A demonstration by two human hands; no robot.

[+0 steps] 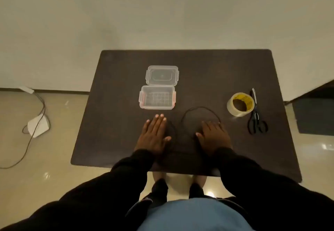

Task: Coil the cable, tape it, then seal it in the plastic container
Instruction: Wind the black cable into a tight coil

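Observation:
A thin black cable [198, 108] lies loose on the dark table [117, 68], looping between my hands. My left hand [155, 135] rests flat, palm down, just left of the cable. My right hand [213, 136] lies flat on the right, over part of the cable. A clear plastic container [157, 97] stands open beyond my left hand, with its clear lid [162, 75] lying just behind it. A roll of clear tape [240, 104] with a yellow core sits at the right, and black scissors [256, 120] lie beside it.
The table stands against a pale wall. On the floor at the left lies a white device [38, 125] with a cord. A dark piece of furniture [314, 111] stands at the right. My feet show under the table's near edge.

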